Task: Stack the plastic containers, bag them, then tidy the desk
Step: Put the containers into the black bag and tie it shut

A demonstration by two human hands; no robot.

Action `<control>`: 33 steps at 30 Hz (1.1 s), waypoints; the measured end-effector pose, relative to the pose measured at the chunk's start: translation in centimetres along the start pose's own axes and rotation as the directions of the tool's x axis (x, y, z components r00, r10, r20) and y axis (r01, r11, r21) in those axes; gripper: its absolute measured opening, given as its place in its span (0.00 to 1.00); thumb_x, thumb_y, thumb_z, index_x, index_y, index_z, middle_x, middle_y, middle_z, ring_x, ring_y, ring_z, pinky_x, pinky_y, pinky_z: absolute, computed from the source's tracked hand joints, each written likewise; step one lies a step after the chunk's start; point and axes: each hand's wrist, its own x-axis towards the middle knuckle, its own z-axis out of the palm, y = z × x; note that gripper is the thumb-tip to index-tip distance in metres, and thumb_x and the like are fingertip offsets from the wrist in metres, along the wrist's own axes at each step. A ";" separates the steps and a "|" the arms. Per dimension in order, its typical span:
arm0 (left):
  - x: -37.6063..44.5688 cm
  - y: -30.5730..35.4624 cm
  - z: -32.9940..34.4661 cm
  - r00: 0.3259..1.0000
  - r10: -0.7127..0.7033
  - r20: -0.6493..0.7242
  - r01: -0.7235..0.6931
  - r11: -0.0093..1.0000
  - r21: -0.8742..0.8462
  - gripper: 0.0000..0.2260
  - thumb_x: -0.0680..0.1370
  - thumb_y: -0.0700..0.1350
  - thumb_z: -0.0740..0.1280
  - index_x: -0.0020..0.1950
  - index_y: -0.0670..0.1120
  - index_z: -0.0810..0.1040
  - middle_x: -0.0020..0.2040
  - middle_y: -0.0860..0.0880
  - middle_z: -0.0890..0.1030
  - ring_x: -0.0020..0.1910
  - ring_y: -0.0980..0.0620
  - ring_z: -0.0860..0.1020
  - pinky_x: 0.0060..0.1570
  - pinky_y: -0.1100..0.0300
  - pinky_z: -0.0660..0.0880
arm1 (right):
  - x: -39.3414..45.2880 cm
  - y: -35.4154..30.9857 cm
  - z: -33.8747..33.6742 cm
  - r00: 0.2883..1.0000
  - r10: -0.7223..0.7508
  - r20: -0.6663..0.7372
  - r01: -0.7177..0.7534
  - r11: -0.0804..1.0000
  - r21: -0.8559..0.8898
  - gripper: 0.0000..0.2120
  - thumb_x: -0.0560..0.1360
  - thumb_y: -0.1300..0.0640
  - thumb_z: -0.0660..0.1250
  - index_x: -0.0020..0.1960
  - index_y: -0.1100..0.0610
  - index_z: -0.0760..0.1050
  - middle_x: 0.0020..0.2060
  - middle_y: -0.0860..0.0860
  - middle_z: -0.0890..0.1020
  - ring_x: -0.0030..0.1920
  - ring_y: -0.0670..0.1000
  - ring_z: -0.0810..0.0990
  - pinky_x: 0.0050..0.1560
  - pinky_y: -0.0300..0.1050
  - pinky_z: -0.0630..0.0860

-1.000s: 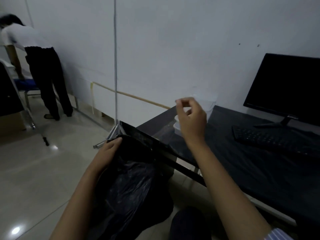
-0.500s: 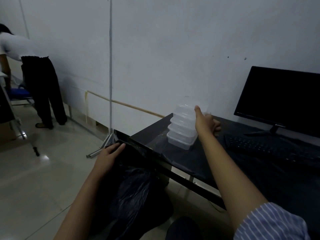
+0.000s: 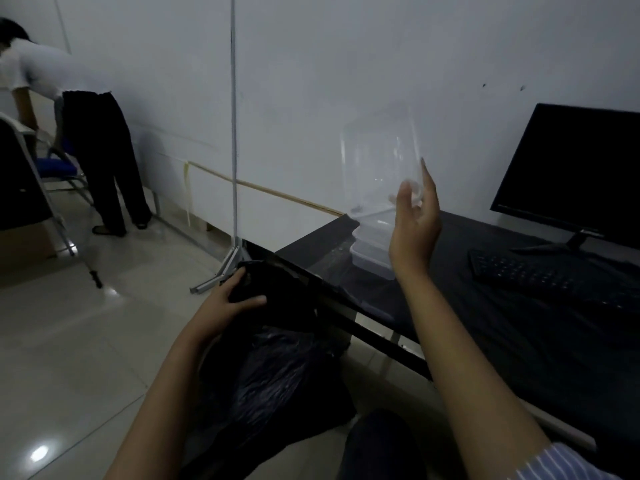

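My right hand [image 3: 414,230] holds a clear plastic container [image 3: 379,157] by its lower edge, tilted up on end above the desk. Below it, a short stack of clear containers [image 3: 372,247] rests on the black desk [image 3: 519,323] near its far left corner, partly hidden by my wrist. My left hand [image 3: 230,301] grips the rim of a black plastic bag [image 3: 277,375] that hangs beside the desk, in front of my knee.
A black keyboard [image 3: 540,275] and a dark monitor [image 3: 575,174] stand on the right of the desk. A thin metal pole on a stand [image 3: 233,133] rises by the desk's left corner. A person [image 3: 79,133] bends over a blue chair [image 3: 57,168] at far left.
My right hand went from the side of the stack to lifting the top container up and tilting it. My left hand keeps its grip on the bag.
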 end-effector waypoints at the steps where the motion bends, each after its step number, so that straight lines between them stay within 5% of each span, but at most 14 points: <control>1: -0.3 0.3 0.1 1.000 0.006 -0.019 -0.006 1.000 -0.018 0.30 0.76 0.50 0.69 0.76 0.50 0.62 0.70 0.53 0.66 0.71 0.53 0.66 0.65 0.62 0.63 | -0.7 -0.2 0.1 0.999 -0.017 0.027 0.016 0.999 0.041 0.20 0.79 0.45 0.60 0.71 0.43 0.67 0.65 0.39 0.73 0.64 0.49 0.76 0.63 0.52 0.75; 4: -1.1 1.3 0.5 0.999 -0.032 -0.009 0.030 0.982 -0.188 0.23 0.82 0.58 0.52 0.74 0.51 0.65 0.68 0.55 0.70 0.65 0.58 0.69 0.61 0.64 0.65 | -3.2 0.1 0.8 0.974 0.067 0.215 -0.105 0.980 0.169 0.18 0.79 0.48 0.61 0.69 0.43 0.71 0.64 0.30 0.73 0.68 0.48 0.73 0.64 0.61 0.73; 7: -1.0 1.4 0.5 0.998 -0.054 -0.039 0.043 0.969 -0.243 0.27 0.82 0.60 0.41 0.75 0.51 0.63 0.68 0.53 0.69 0.62 0.58 0.67 0.59 0.62 0.64 | -6.1 1.5 1.2 0.912 0.124 0.390 -0.202 0.966 0.164 0.16 0.80 0.51 0.61 0.66 0.48 0.74 0.65 0.41 0.77 0.67 0.47 0.74 0.68 0.59 0.70; 11: -0.8 0.4 0.2 0.991 -0.063 -0.119 0.026 0.956 -0.292 0.28 0.81 0.61 0.40 0.75 0.53 0.65 0.64 0.56 0.74 0.59 0.59 0.70 0.57 0.65 0.66 | -10.3 3.8 0.7 0.833 0.160 0.530 -0.209 0.977 0.035 0.14 0.82 0.52 0.59 0.66 0.47 0.75 0.63 0.43 0.78 0.63 0.42 0.76 0.64 0.43 0.73; 14: -0.9 -0.1 0.2 0.986 -0.026 -0.167 -0.023 0.957 -0.288 0.22 0.82 0.60 0.42 0.64 0.60 0.72 0.46 0.67 0.78 0.45 0.68 0.75 0.44 0.74 0.72 | -13.1 6.0 0.5 0.789 0.173 0.589 -0.159 0.984 -0.077 0.13 0.81 0.49 0.59 0.64 0.43 0.75 0.61 0.44 0.79 0.61 0.42 0.77 0.59 0.40 0.75; 16: -0.9 -0.1 0.3 0.987 -0.026 -0.161 -0.024 0.954 -0.299 0.19 0.82 0.59 0.43 0.61 0.62 0.71 0.46 0.68 0.78 0.44 0.70 0.75 0.45 0.74 0.72 | -14.6 7.2 0.5 0.749 0.238 0.619 -0.226 0.969 -0.100 0.13 0.81 0.51 0.60 0.63 0.46 0.76 0.59 0.44 0.80 0.60 0.43 0.78 0.59 0.39 0.75; 18: -0.5 -0.8 0.5 0.991 -0.011 -0.132 -0.030 0.952 -0.303 0.22 0.82 0.60 0.44 0.69 0.57 0.69 0.58 0.63 0.76 0.56 0.64 0.74 0.59 0.67 0.67 | -16.0 7.9 0.6 0.640 0.393 0.660 -0.395 0.906 -0.156 0.11 0.81 0.52 0.61 0.60 0.43 0.77 0.57 0.45 0.81 0.59 0.48 0.79 0.55 0.42 0.78; 20: -0.2 -1.4 0.8 0.997 -0.020 -0.069 -0.005 0.940 -0.341 0.27 0.82 0.61 0.47 0.74 0.49 0.65 0.69 0.55 0.71 0.67 0.58 0.69 0.67 0.62 0.64 | -16.7 8.0 0.9 0.476 0.577 0.663 -0.586 0.771 -0.250 0.10 0.80 0.51 0.61 0.59 0.43 0.77 0.57 0.50 0.80 0.57 0.54 0.80 0.41 0.47 0.81; 23: 0.0 -2.3 1.4 0.999 -0.037 0.030 0.045 0.919 -0.392 0.27 0.82 0.61 0.49 0.74 0.46 0.66 0.69 0.53 0.72 0.66 0.57 0.72 0.59 0.70 0.71 | -17.1 8.1 1.7 0.339 0.744 0.575 -0.708 0.605 -0.365 0.10 0.81 0.51 0.60 0.61 0.48 0.74 0.56 0.54 0.77 0.49 0.53 0.80 0.29 0.44 0.78; 26: -0.2 -2.5 1.9 0.995 -0.006 0.103 0.047 0.915 -0.400 0.28 0.81 0.63 0.49 0.71 0.48 0.71 0.66 0.51 0.76 0.64 0.54 0.76 0.64 0.59 0.71 | -17.8 8.0 2.9 0.347 0.811 0.471 -0.757 0.539 -0.371 0.10 0.80 0.49 0.62 0.57 0.52 0.69 0.55 0.54 0.75 0.50 0.55 0.79 0.30 0.47 0.80; 28: -0.4 -2.3 2.1 0.993 0.004 0.119 0.048 0.902 -0.430 0.26 0.82 0.60 0.47 0.67 0.48 0.75 0.61 0.51 0.81 0.60 0.55 0.79 0.60 0.61 0.75 | -18.3 8.2 3.7 0.326 0.836 0.442 -0.816 0.485 -0.315 0.14 0.79 0.48 0.64 0.57 0.55 0.65 0.57 0.56 0.74 0.54 0.58 0.78 0.34 0.48 0.81; 30: -0.3 -2.0 2.2 0.995 0.000 0.104 0.048 0.890 -0.453 0.25 0.83 0.59 0.45 0.60 0.50 0.77 0.52 0.55 0.85 0.52 0.59 0.82 0.48 0.67 0.78 | -18.7 8.3 4.3 0.245 0.827 0.506 -0.839 0.443 -0.317 0.16 0.79 0.46 0.62 0.59 0.55 0.65 0.61 0.57 0.73 0.59 0.58 0.77 0.44 0.49 0.81; 33: 0.1 -2.0 1.6 0.997 -0.026 0.067 0.056 0.872 -0.485 0.25 0.82 0.61 0.44 0.57 0.51 0.78 0.48 0.56 0.85 0.49 0.60 0.83 0.48 0.63 0.75 | -18.7 8.7 4.1 0.129 0.810 0.572 -0.703 0.481 -0.523 0.22 0.81 0.42 0.54 0.69 0.53 0.67 0.66 0.54 0.72 0.65 0.58 0.73 0.57 0.52 0.73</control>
